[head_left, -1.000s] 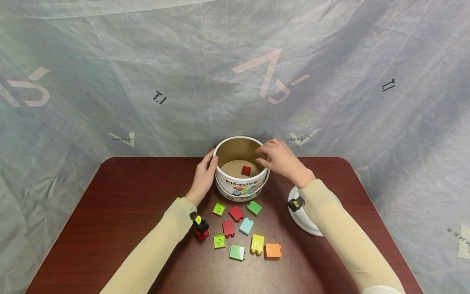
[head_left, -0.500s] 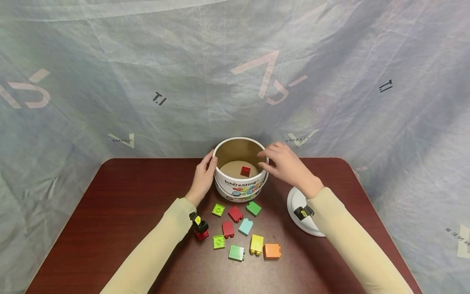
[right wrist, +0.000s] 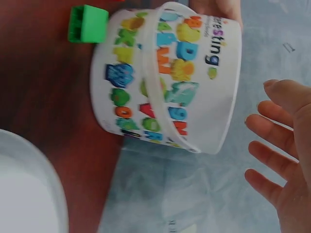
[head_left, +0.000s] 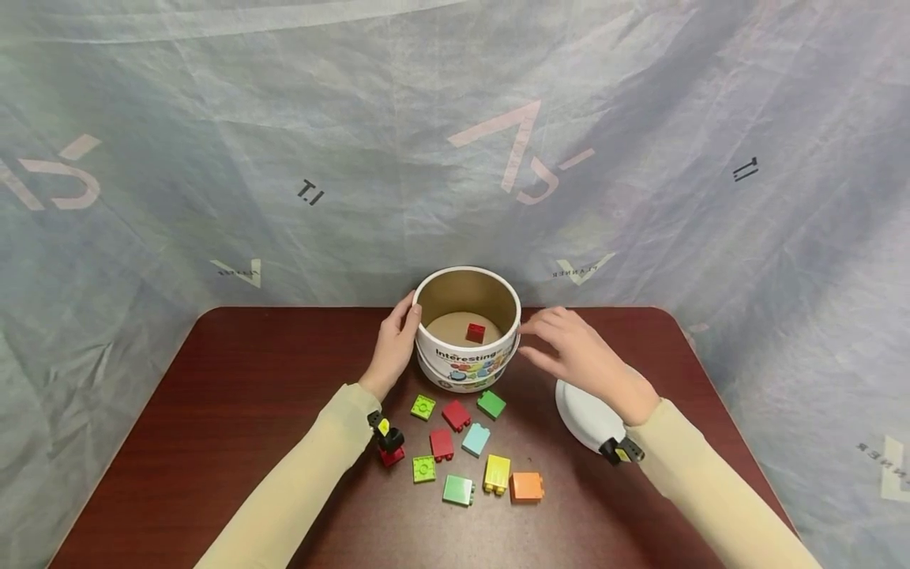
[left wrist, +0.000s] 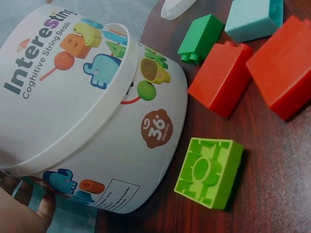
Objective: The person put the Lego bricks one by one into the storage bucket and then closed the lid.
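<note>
A white bucket [head_left: 455,365] with "Interesting" printed on it stands upright at the table's back. Inside on its floor lies one red brick [head_left: 475,333]. My left hand [head_left: 391,348] holds the bucket's left side, thumb towards the front; in the left wrist view only part of that hand shows, by the wall's lower left. Just right of the bucket hovers my right hand [head_left: 583,359], its fingers spread and relaxed with nothing in them. The right wrist view has the same hand [right wrist: 291,145] apart from the bucket [right wrist: 214,97].
In front of the bucket lie several loose bricks, among them a lime one [head_left: 423,407], a yellow one [head_left: 497,472] and an orange one [head_left: 527,487]. A white round lid [head_left: 586,415] sits at the right, partly under my right forearm. A grey cloth [head_left: 370,158] hangs behind the table [head_left: 249,411].
My right hand has drawn back from over the bucket's right rim, moving right and towards me. The left hand and the bricks stay where they were.
</note>
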Motion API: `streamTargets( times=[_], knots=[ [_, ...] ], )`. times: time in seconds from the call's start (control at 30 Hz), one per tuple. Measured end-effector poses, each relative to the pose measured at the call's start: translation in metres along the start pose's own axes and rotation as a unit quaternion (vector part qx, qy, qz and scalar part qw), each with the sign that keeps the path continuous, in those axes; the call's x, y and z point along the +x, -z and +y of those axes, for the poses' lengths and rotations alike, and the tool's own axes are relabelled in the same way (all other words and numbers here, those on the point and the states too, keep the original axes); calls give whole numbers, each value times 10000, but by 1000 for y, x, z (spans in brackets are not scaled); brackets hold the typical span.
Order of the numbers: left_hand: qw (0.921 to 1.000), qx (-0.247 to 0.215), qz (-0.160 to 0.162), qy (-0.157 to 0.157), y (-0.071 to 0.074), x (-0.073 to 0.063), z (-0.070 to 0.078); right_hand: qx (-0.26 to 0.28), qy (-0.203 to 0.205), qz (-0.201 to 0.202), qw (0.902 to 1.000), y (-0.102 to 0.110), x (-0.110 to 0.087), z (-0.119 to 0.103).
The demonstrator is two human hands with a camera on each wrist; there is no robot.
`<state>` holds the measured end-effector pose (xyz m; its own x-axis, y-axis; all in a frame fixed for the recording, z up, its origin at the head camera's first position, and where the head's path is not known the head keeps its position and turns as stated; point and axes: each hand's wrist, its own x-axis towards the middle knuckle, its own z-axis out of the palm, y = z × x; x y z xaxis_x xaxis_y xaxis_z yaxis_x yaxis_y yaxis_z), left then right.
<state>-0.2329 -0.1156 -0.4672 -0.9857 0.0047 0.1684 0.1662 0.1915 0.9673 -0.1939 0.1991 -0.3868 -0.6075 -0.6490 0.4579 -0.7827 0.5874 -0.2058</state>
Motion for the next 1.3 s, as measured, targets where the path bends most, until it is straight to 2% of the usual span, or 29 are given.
streamTargets(
  times=[0.27, 0.47, 0.77, 1.0, 1.3],
  knots=[
    [10000, 21, -1, 36, 0, -4, -1, 124, -228, -139, 9996, -8, -45, -11],
    [10000, 44, -15, 41, 0, -5, 0, 102, -276, -267, 9992, -13, -68, -19],
    [10000, 53, -20, 6, 0, -3, 2, 126, 34, -211, 9997, -22, -87, -27],
    [10000, 55, 11, 10, 0, -2, 3, 288, 102, -160, 9994, -27, -98, -32],
    [10000, -2, 44, -32, 0, -1, 2, 648, 116, -391, 9971, -39, -115, -38]
  ],
)
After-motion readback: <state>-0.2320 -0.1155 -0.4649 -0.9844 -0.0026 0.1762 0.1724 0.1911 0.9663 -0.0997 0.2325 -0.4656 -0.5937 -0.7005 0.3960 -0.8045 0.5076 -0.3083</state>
